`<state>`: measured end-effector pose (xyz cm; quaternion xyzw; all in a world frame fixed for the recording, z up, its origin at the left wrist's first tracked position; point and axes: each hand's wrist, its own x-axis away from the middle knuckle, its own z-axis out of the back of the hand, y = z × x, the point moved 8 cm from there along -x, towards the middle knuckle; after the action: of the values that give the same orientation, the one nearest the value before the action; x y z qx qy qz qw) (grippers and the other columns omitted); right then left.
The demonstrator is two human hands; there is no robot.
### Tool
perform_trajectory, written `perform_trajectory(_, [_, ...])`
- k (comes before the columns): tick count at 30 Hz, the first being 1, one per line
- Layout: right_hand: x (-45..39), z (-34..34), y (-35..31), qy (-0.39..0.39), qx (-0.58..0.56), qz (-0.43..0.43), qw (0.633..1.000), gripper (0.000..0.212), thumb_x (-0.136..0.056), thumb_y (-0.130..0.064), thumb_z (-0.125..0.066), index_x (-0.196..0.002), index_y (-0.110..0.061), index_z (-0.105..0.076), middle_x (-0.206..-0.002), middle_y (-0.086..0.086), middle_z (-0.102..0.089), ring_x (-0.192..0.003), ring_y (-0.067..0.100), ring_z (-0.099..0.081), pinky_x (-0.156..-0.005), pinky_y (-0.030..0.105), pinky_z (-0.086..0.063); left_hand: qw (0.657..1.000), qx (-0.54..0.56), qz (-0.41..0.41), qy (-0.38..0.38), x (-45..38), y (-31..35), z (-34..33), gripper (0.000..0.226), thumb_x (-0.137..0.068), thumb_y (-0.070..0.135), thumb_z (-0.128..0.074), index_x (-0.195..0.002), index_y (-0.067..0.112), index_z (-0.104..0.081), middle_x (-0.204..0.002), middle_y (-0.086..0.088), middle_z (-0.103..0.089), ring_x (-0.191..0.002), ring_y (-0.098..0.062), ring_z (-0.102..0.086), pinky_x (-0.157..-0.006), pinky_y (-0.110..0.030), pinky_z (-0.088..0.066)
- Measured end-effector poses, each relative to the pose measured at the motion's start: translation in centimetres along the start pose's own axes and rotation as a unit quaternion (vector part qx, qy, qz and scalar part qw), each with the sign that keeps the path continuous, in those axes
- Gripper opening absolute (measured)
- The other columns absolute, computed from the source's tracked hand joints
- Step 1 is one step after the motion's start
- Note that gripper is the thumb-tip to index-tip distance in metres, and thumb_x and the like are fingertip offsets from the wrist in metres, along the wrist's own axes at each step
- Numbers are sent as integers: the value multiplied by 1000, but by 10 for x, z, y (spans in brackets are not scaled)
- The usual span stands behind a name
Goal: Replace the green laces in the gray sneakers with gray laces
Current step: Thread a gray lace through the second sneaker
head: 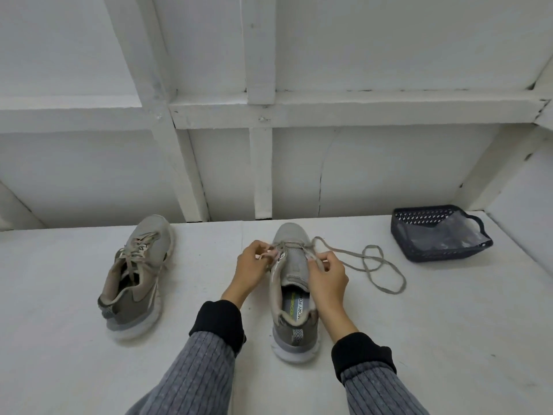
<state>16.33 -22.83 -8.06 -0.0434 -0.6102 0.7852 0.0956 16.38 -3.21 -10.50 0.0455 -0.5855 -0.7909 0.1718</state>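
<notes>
Both hands work at the near shoe (291,283). The left hand (254,269) pinches the shoe's left edge by the eyelets. The right hand (327,275) pinches the gray lace (371,265).

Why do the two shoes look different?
The left shoe is laced well up and lies apart, untouched; the middle shoe has gray lace only near its toe, the rest trailing on the table. The left hand and right hand work on it. Both are gray sneakers pointing away.
</notes>
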Motion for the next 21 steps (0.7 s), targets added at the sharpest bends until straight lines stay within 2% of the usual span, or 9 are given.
perform_trajectory(3, [0,-2,-2,2,-4,8,1000,11,-89,-5,-59,-79,-1,-57,-65,2,-54,-56,11,-44,-47,10,-35,1000,9,-12,14,-6,4,6,19,-97,12,-59,-78,8,-58,-74,-2,-62,-64,-10,-50,-51,-9,-38])
perform_trajectory(6, [-1,-11,-4,-2,-13,6,1000,14,-90,-7,-60,-79,1,-57,-64,2,-54,-53,8,-43,-46,11,-35,983,167,55,47,-18,2,28,28,-98,6,-43,-80,14,-63,-61,3,-52,-50,-8,-36,-41,-18,-27])
perform_trajectory(8, [-1,-18,-2,-3,-19,-3,1000,15,-90,-8,-60,-78,-1,-56,-63,3,-54,-53,9,-43,-46,12,-35,959,254,70,100,-25,5,51,31,-99,8,-38,-84,16,-64,-53,8,-41,-45,-7,-26,-39,-19,-20])
perform_trajectory(11, [-1,-26,4,5,-18,-19,1000,15,-89,-8,-60,-76,-3,-55,-62,1,-54,-54,11,-45,-46,12,-35,918,322,59,224,-29,8,92,32,-100,8,-37,-85,17,-64,-57,7,-42,-46,-7,-26,-40,-20,-20])
perform_trajectory(14, [0,-32,3,4,-8,-16,1000,12,-89,-6,-59,-78,-2,-55,-63,2,-53,-56,13,-46,-47,12,-36,939,199,30,280,-26,11,111,32,-103,16,-39,-87,25,-65,-78,4,-55,-65,-12,-43,-59,-25,-36])
perform_trajectory(16, [1,-36,1,-14,0,-11,1000,9,-89,-6,-60,-80,-4,-58,-67,0,-54,-58,14,-48,-47,11,-37,968,67,42,240,-27,8,104,24,-101,16,-42,-101,21,-66,-109,-3,-60,-87,-16,-51,-77,-31,-40])
perform_trajectory(17, [1,-38,0,-29,4,-11,1000,8,-89,-9,-62,-83,-5,-59,-69,-1,-54,-60,12,-49,-49,10,-38,978,-4,66,198,-28,3,96,22,-99,15,-45,-115,15,-62,-124,-8,-53,-93,-19,-52,-80,-32,-41])
perform_trajectory(18, [1,-39,0,-49,5,-12,999,10,-89,-14,-65,-86,-6,-60,-72,-2,-55,-62,10,-51,-51,9,-40,980,-78,103,149,-28,-5,86,32,-97,14,-49,-129,10,-52,-134,-14,-41,-99,-24,-52,-83,-33,-42])
perform_trajectory(21, [-1,-42,2,-120,-22,-30,992,26,-84,-38,-71,-94,-16,-63,-86,-1,-62,-77,8,-58,-62,13,-43,944,-272,181,47,-18,-14,63,74,-89,9,-56,-151,9,-15,-140,-22,-17,-124,-38,-33,-97,-33,-36])
